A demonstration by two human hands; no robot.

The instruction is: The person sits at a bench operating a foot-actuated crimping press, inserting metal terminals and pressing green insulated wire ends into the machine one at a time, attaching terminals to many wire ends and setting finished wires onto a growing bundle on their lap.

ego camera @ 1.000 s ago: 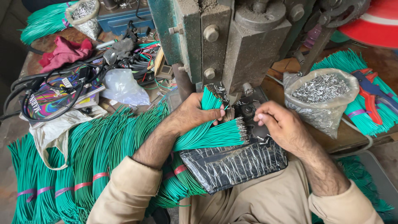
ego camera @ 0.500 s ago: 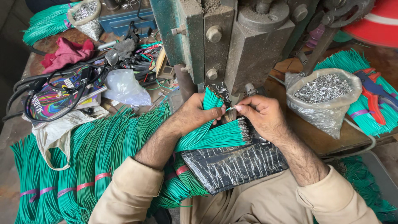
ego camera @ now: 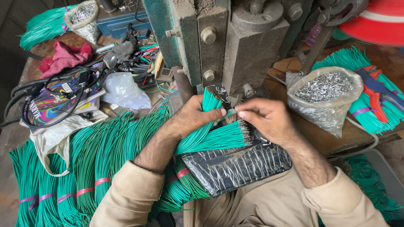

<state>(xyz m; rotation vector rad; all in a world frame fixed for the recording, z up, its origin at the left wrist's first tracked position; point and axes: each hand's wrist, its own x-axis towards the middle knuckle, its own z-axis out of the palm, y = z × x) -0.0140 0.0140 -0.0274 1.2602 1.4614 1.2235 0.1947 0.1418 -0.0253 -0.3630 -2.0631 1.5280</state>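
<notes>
My left hand grips a fanned bundle of green wires, their stripped ends pointing right and up. The thumb and forefinger of my right hand pinch the tip of one green wire right beside my left thumb. Both hands meet just below the grey-green press machine. Under the bundle lies a black plastic sheet across my lap.
A clear bag of small metal terminals sits at the right, with red pliers on more green wires. Banded green wire bundles fill the left. Black cables, a red cloth and a second terminal bag lie behind.
My right hand moved left from the machine's base to my left thumb and took hold of a single wire's tip. My left hand kept holding the bundle.
</notes>
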